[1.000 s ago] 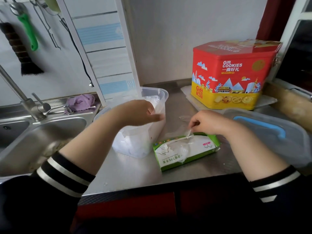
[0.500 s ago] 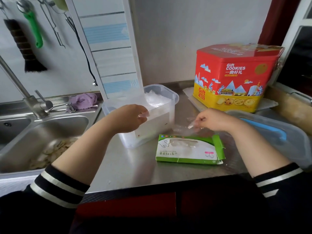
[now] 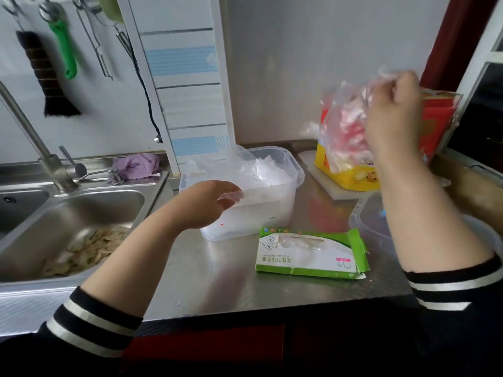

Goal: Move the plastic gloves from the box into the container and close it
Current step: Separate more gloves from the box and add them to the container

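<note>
Clear plastic glove (image 3: 345,115) hangs in the upper right of the frame, pinched at its top by the right hand (image 3: 392,115), fingers curled tight on the film; glove is motion-blurred and drapes down and left of the hand, in front of the red and yellow cookie tin (image 3: 432,123). It is raised well above the green and white glove box (image 3: 310,254), which lies flat on the steel counter (image 3: 217,273) at lower centre-right, slot facing up with more clear film showing inside, right end flap torn open. Left hand (image 3: 209,202) at centre of frame, fingers loosely curved, thumb and fingertips at the near rim of the translucent container (image 3: 272,210); cannot tell if it actually grips the rim or only touches it. Container is open, sits just up-left of the box, and holds a heap of crumpled clear gloves (image 3: 245,167) rising above its rim. Its lid (image 3: 373,229) with a blue handle lies at the right edge of the counter, mostly behind the right forearm. Sink (image 3: 40,213) at left of frame holds pale scraps; purple cloth (image 3: 136,164) sits on its back ledge by the faucet (image 3: 35,142).
</note>
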{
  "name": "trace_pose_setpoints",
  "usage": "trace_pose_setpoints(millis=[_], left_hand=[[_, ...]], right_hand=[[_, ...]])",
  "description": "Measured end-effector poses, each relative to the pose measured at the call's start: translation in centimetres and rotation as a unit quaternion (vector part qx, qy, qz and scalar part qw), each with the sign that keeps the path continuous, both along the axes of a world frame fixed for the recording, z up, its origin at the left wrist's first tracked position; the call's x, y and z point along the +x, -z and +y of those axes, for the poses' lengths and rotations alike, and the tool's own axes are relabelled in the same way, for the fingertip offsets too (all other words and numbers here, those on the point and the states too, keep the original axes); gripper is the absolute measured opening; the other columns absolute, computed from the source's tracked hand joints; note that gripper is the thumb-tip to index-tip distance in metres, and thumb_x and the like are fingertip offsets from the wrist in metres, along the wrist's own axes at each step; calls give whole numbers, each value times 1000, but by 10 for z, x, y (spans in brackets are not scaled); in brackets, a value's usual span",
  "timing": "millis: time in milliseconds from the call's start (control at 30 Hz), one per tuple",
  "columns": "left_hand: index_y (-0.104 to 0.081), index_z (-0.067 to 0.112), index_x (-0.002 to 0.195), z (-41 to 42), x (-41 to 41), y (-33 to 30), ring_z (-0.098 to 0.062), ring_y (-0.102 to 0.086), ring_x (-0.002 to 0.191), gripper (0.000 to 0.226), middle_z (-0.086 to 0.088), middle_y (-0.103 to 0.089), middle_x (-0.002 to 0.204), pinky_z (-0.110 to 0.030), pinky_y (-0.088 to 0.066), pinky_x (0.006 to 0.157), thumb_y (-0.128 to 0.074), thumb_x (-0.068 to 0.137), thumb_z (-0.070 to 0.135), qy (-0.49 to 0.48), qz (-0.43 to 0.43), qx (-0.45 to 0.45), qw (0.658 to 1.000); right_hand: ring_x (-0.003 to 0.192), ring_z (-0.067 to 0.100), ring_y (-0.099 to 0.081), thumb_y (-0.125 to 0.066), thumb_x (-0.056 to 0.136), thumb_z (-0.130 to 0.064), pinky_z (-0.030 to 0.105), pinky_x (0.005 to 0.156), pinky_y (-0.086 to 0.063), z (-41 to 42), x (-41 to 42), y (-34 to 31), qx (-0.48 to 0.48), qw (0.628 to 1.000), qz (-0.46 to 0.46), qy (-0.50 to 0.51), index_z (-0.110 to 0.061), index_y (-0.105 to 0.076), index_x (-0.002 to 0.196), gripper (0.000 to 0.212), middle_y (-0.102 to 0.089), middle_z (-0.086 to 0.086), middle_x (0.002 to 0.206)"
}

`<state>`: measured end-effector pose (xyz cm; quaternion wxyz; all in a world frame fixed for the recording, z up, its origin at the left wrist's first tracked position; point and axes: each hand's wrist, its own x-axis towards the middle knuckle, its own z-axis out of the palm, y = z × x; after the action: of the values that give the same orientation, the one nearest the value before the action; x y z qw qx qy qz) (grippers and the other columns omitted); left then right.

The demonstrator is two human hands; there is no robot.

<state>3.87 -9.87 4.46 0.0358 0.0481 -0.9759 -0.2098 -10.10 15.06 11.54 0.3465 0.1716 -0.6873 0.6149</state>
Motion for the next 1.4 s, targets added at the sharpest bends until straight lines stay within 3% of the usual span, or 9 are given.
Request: trace_pose_setpoints(millis=[100, 167, 333, 500, 600, 833, 1167, 1267, 1400], left_hand=[[-62, 27, 124, 0, 1, 0, -11, -60, 110, 29, 12, -67, 118, -28, -46, 97, -50, 100, 18, -4, 1, 3, 1000], [-61, 29, 126, 1, 2, 0, -14, -61, 108, 30, 10, -67, 120, -32, -46, 98, -49, 100, 20, -5, -1, -1, 1000], [-58, 28, 131, -1, 9, -4, -9, -56, 119, 32, 11, -61, 130, -24, -40, 102, -50, 100, 26, 6, 9, -29, 1000], [-68, 33, 90, -11, 15, -19, -4, -61, 86, 19, 11, -64, 101, -26, -48, 80, -56, 95, 20, -34, 155, 6, 987], [-66, 28, 98, -15, 4, -25, -2, -58, 85, 18, 13, -58, 105, -24, -43, 78, -51, 96, 16, -48, 219, -2, 975], [-38, 22, 143, -22, -58, -14, -22, -46, 128, 47, 0, -48, 144, -30, -35, 103, -36, 98, 8, -10, -167, -91, 982], [-52, 11, 133, -30, -81, 8, -26, -44, 129, 39, -8, -49, 141, -35, -29, 107, -41, 101, 30, -47, -284, -121, 950], [-66, 8, 106, -34, -85, 10, -23, -55, 106, 24, -5, -63, 111, -36, -40, 100, -48, 97, 22, -33, -212, -105, 971], [-69, 12, 84, -38, -82, -11, -25, -61, 85, 16, -5, -66, 89, -38, -51, 82, -58, 90, 21, -54, -59, -165, 983]], right_hand=[[65, 20, -53, -39, 100, -17, 30, 57, -37, -48, 27, -6, 15, 986, 156, -58, -15, -48, 92, 12, -54, 5, 76], [59, 23, -49, -38, 101, -24, 32, 52, -31, -80, 31, 4, 172, 963, 177, -112, 0, -53, 98, 28, -52, 4, 69], [101, 20, -57, -40, 103, -28, 27, 75, -36, -129, 1, 50, 558, 784, -3, -273, -20, -60, 106, 21, -65, -6, 105], [109, 7, -59, -41, 103, -20, 18, 91, -43, -137, -12, 67, 560, 736, -105, -365, -21, -65, 102, 24, -67, -11, 108], [112, 0, -57, -42, 103, -26, 17, 101, -39, -140, -12, 68, 560, 705, -159, -405, -22, -65, 117, 28, -66, -11, 121], [120, 13, -52, -55, 94, -45, 31, 106, -38, -143, -14, 70, 595, 672, -211, -386, -25, -66, 119, 34, -59, -5, 129], [82, 16, -57, -37, 102, -28, 31, 74, -43, -149, -30, 74, 469, 725, -374, -339, -17, -56, 95, 23, -63, 0, 95], [68, 17, -52, -37, 101, -17, 23, 56, -42, -143, -29, 62, 387, 818, -325, -275, -9, -55, 100, 20, -56, 3, 80], [79, 17, -55, -46, 99, -25, 27, 65, -40, -114, -19, 45, 231, 963, -73, -116, -17, -57, 96, 14, -59, -5, 86]])
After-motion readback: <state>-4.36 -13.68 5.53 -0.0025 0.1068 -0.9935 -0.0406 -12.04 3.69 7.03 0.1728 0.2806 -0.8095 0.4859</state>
